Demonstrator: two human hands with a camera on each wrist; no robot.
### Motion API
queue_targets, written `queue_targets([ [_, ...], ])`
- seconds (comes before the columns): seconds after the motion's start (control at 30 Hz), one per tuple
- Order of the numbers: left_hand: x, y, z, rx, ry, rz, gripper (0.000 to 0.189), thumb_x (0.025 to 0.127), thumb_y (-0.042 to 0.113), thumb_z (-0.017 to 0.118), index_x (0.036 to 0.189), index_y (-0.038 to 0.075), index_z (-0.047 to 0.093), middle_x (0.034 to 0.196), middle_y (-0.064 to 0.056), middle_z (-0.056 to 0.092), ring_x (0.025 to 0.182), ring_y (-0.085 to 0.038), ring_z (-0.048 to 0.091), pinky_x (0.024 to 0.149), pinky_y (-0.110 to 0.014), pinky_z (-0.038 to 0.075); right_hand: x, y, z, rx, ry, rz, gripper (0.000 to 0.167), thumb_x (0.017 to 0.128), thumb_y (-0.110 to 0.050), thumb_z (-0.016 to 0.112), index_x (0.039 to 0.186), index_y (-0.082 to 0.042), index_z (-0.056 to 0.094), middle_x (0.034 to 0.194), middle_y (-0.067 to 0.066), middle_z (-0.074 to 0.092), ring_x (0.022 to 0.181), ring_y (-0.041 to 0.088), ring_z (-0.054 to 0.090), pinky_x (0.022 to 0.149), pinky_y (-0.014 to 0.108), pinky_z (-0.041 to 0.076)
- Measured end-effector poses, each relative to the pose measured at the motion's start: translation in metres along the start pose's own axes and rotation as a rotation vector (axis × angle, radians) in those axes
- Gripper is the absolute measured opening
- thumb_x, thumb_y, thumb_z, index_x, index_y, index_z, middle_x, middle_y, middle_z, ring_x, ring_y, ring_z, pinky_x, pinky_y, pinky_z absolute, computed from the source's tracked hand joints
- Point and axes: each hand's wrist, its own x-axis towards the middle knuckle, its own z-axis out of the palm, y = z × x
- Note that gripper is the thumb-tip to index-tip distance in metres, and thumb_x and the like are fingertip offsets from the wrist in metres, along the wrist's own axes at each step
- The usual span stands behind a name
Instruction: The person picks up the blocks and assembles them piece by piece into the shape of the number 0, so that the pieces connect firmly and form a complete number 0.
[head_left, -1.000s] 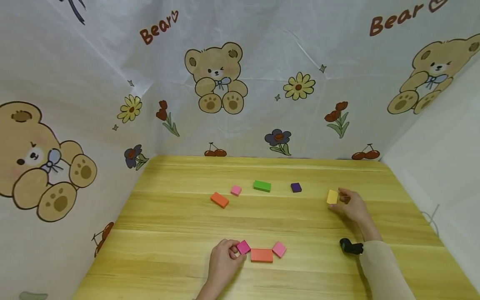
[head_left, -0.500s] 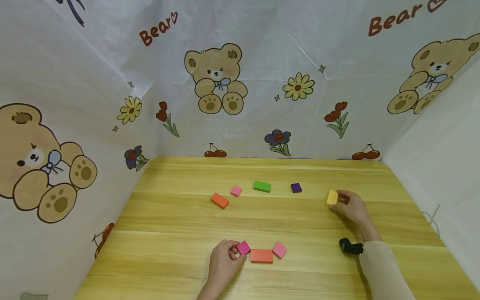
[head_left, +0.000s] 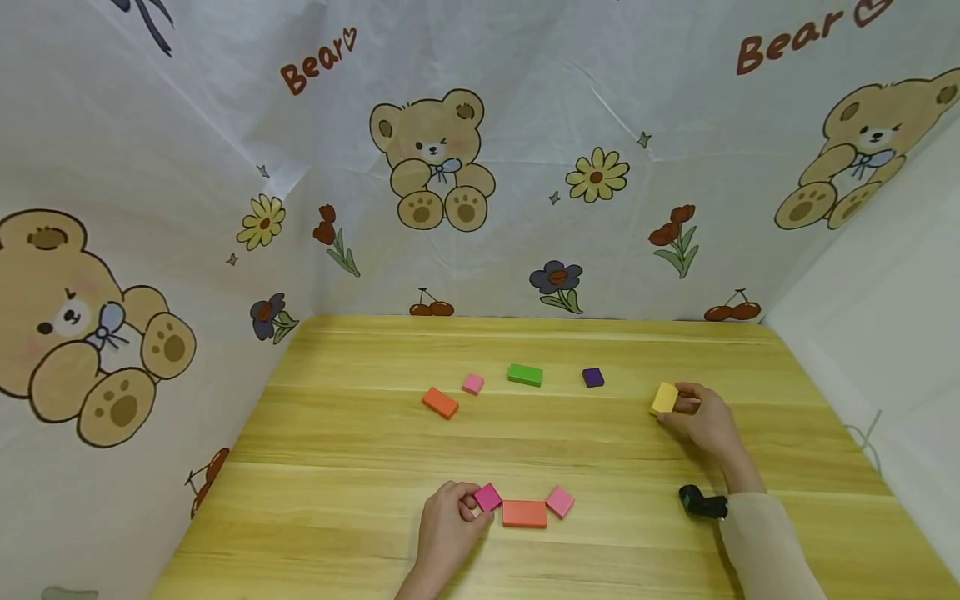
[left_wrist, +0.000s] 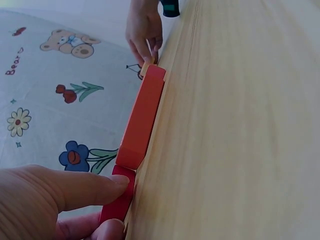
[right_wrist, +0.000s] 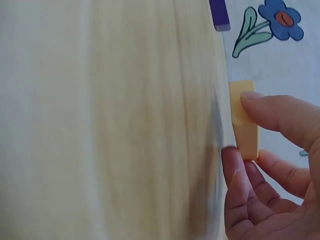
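My left hand [head_left: 452, 521] pinches a magenta block [head_left: 487, 497] between thumb and fingers on the wooden table. The block's corner meets the left end of an orange-red block [head_left: 524, 514], and a pink block [head_left: 560, 502] stands at its other end. Farther back on the right, my right hand [head_left: 703, 417] holds a yellow block [head_left: 664, 398]. In the right wrist view the thumb lies on the face of the yellow block [right_wrist: 244, 120], with fingers at its lower end. I cannot tell whether it is off the table.
Toward the back lie an orange block [head_left: 440, 402], a small pink block [head_left: 473, 383], a green block [head_left: 525, 374] and a purple block [head_left: 593, 377]. A black device [head_left: 703, 502] sits at the right wrist. Bear-print cloth [head_left: 510, 250] backs the table.
My right fingers have come closer around the yellow block, which now leans slightly and shows a side at its lower left. The left hand and the magenta block keep their place.
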Motion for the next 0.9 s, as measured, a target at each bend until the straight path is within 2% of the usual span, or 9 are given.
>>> queue_targets([
  [0.07,0.0,0.0,0.0,-0.001,0.001,-0.001,0.027,0.069,0.009,0.087,0.091,0.003,0.073,0.073,0.007,0.057,0.059,0.003,0.047,0.056,-0.016,0.043,-0.002,-0.003,0.001,0.02,-0.012,0.0,0.074,0.085,-0.021,0.077,0.14,0.011,0.04,0.129,0.034,0.052,0.108,0.041,0.062,0.07,0.014,0.049],
  [0.13,0.0,0.0,0.0,-0.001,0.003,0.001,0.027,0.068,0.009,0.087,0.091,0.003,0.073,0.073,0.006,0.057,0.06,0.003,0.047,0.056,-0.016,0.043,-0.005,-0.008,0.003,0.025,-0.016,-0.005,0.074,0.085,-0.021,0.077,0.14,0.011,0.04,0.131,0.034,0.05,0.106,0.04,0.064,0.069,0.015,0.05],
  [0.33,0.0,0.0,0.0,-0.002,0.002,0.002,0.028,0.068,0.008,0.087,0.092,0.002,0.073,0.073,0.006,0.057,0.06,0.003,0.048,0.056,-0.015,0.043,-0.015,-0.023,0.012,0.028,-0.018,-0.033,0.07,0.084,-0.018,0.078,0.139,0.008,0.043,0.136,0.031,0.047,0.106,0.04,0.063,0.072,0.02,0.053],
  [0.63,0.0,-0.001,0.001,0.0,0.003,0.01,0.028,0.068,0.008,0.087,0.091,0.003,0.073,0.073,0.006,0.057,0.06,0.003,0.048,0.056,-0.016,0.043,-0.028,-0.041,0.032,0.057,-0.016,-0.076,0.068,0.081,-0.017,0.08,0.136,0.005,0.048,0.129,0.028,0.054,0.098,0.033,0.065,0.067,0.018,0.051],
  [0.9,0.001,-0.001,0.0,0.005,0.003,0.012,0.028,0.067,0.007,0.087,0.091,0.004,0.073,0.072,0.006,0.056,0.059,0.002,0.048,0.056,-0.016,0.043,-0.039,-0.059,0.048,0.103,-0.056,-0.122,0.067,0.078,-0.012,0.082,0.134,0.005,0.05,0.128,0.026,0.053,0.096,0.031,0.064,0.07,0.019,0.054],
])
